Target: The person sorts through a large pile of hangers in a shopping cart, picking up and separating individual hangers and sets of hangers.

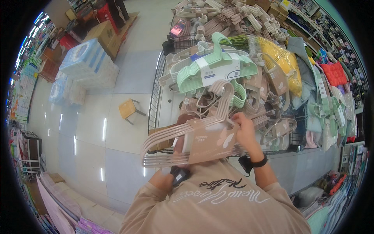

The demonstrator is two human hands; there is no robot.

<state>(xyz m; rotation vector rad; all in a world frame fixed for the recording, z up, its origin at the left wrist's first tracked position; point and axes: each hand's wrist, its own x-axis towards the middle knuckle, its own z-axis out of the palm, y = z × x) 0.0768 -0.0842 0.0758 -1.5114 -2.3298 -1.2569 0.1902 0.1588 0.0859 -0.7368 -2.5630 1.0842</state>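
Note:
Close in front of my chest is a bundle of beige-pink hangers, banded by a brown card sleeve with butterfly prints and writing. My right hand grips the bundle at its right end, fingers at the card's edge. Behind the bundle's left half is my left hand, largely hidden by the bars, so its grip cannot be made out. Just beyond, a mint-green hanger bundle with a white paper band lies on a heap of other hangers.
A black wire display bin holds the heap, more beige hangers and a yellow packaged item. A phone rests near its far-left corner. Left on the tiled floor are a small stool, wrapped packs and cardboard boxes.

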